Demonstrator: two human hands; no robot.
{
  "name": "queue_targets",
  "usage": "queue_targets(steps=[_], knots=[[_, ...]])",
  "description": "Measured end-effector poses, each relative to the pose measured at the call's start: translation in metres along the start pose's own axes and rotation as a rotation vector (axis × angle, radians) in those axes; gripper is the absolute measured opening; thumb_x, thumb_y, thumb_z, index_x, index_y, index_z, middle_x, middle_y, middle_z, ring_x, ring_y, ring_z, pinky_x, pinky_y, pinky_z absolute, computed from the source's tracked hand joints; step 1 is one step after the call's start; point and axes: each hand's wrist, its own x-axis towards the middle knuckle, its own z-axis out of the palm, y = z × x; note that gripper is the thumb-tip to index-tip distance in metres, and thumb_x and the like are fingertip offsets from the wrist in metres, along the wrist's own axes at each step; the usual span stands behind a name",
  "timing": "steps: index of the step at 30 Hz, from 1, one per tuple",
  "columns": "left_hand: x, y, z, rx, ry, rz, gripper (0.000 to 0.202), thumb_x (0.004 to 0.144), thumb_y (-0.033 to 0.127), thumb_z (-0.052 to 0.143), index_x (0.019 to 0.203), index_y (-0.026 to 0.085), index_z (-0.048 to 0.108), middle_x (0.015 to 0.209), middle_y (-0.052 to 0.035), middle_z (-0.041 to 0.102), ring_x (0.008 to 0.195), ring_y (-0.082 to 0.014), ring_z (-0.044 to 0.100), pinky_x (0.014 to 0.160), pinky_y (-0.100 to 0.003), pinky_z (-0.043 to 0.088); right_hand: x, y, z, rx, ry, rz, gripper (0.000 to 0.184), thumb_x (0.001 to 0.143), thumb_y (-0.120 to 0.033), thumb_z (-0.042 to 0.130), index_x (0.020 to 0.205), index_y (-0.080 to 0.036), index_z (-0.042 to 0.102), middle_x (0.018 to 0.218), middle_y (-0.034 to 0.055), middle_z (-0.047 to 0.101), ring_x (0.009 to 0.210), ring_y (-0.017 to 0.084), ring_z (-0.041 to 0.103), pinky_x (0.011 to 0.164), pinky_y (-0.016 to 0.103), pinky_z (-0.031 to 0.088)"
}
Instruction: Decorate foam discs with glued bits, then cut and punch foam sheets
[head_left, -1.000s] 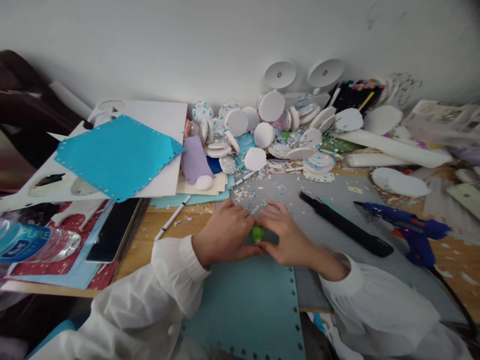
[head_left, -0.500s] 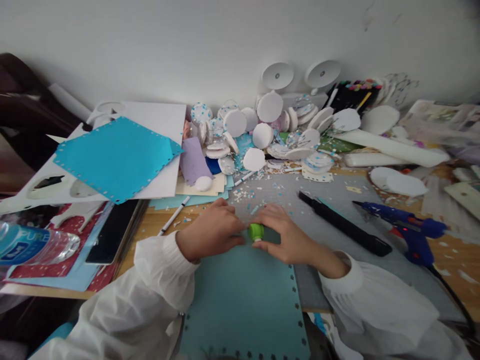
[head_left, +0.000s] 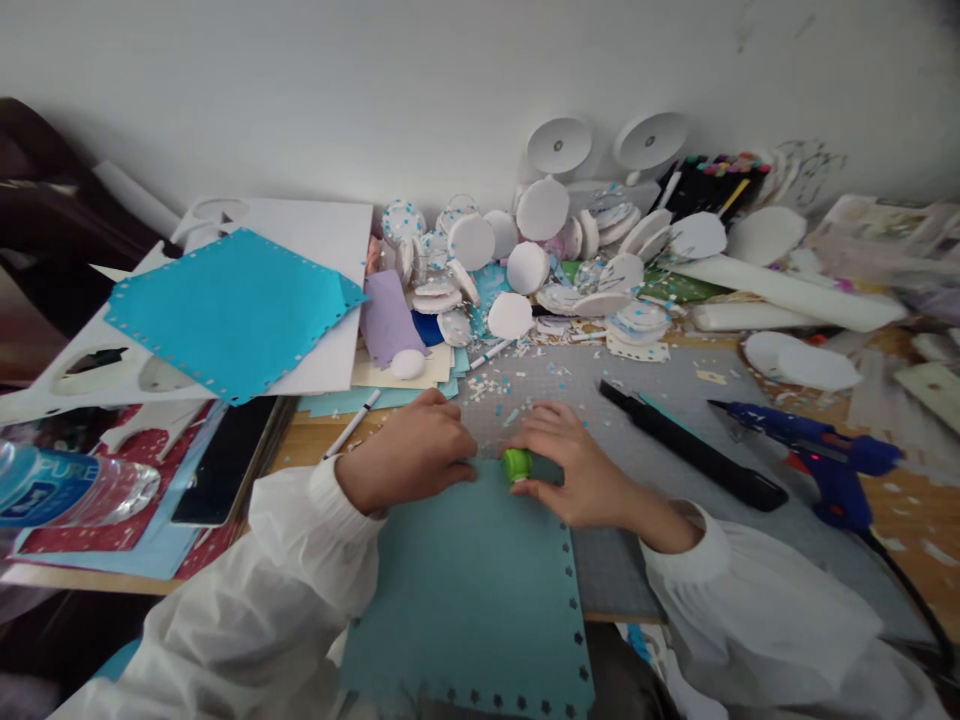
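Observation:
A teal sheet of paper lies in front of me, with small flower-shaped holes punched along its right and lower edges. My left hand pinches the sheet at its upper left, fingers curled and thumb on top. At the sheet's far edge sits a small green craft punch. My right hand grips this punch between thumb and fingers. Tiny white and blue paper bits are scattered just beyond both hands.
A black cutter-like tool and a blue glue gun lie to the right on the grey mat. White discs are heaped along the wall. On the left are a blue punched sheet, a phone and a water bottle.
My left hand has shifted left, drawing the teal sheet leftwards with it. The green craft punch stays in my right hand, now farther from my left hand.

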Motion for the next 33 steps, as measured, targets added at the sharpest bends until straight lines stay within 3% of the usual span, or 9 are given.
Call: queue_targets(steps=[2, 6, 13, 19, 25, 33], knots=[[0.002, 0.004, 0.000, -0.019, 0.030, -0.022, 0.024, 0.079, 0.042, 0.071, 0.076, 0.019, 0.066, 0.074, -0.0022, 0.068, 0.081, -0.0210, 0.061, 0.078, -0.036, 0.038, 0.001, -0.001, 0.001, -0.005, 0.008, 0.001, 0.022, 0.076, -0.027, 0.069, 0.093, -0.019, 0.057, 0.089, 0.0063, 0.065, 0.091, 0.025, 0.058, 0.100, 0.051, 0.030], [0.011, 0.019, 0.004, -0.012, 0.134, -0.056, 0.054, 0.071, 0.067, 0.065, 0.088, 0.015, 0.065, 0.086, -0.0065, 0.068, 0.085, -0.0252, 0.060, 0.078, -0.039, 0.038, 0.001, -0.004, 0.002, -0.013, 0.007, -0.003, 0.020, 0.074, -0.023, 0.067, 0.091, -0.018, 0.056, 0.085, 0.0056, 0.063, 0.088, 0.024, 0.057, 0.100, 0.052, 0.031], [0.022, 0.025, 0.017, -0.012, 0.124, 0.032, 0.045, 0.084, 0.058, 0.056, 0.080, 0.013, 0.061, 0.080, -0.0093, 0.066, 0.077, -0.0241, 0.059, 0.075, -0.039, 0.039, -0.001, -0.003, 0.005, -0.052, 0.022, -0.002, 0.019, 0.069, -0.016, 0.063, 0.085, -0.020, 0.055, 0.080, 0.0044, 0.062, 0.084, 0.024, 0.058, 0.101, 0.054, 0.030], [0.016, 0.021, 0.006, -0.015, 0.068, -0.015, 0.045, 0.078, 0.058, 0.065, 0.087, 0.013, 0.063, 0.086, -0.0089, 0.068, 0.085, -0.0252, 0.062, 0.079, -0.038, 0.041, 0.002, -0.004, 0.003, -0.020, 0.010, 0.037, 0.019, 0.076, -0.023, 0.066, 0.093, -0.020, 0.056, 0.086, 0.0045, 0.064, 0.089, 0.024, 0.058, 0.102, 0.054, 0.030], [0.009, 0.013, 0.003, 0.058, -0.054, -0.041, 0.018, 0.087, 0.029, 0.063, 0.072, 0.018, 0.065, 0.073, -0.0032, 0.069, 0.077, -0.0210, 0.064, 0.075, -0.035, 0.040, 0.002, -0.003, -0.004, 0.013, -0.005, 0.026, 0.025, 0.080, -0.032, 0.067, 0.099, -0.018, 0.059, 0.088, 0.0065, 0.064, 0.089, 0.025, 0.055, 0.091, 0.048, 0.037], [0.004, 0.006, 0.004, 0.056, -0.079, -0.002, 0.018, 0.085, 0.027, 0.066, 0.069, 0.018, 0.065, 0.069, -0.0024, 0.069, 0.073, -0.0198, 0.064, 0.076, -0.034, 0.041, 0.000, 0.001, -0.004, -0.015, -0.031, 0.034, 0.028, 0.081, -0.034, 0.067, 0.102, -0.018, 0.058, 0.095, 0.0083, 0.066, 0.095, 0.027, 0.055, 0.093, 0.049, 0.036]])
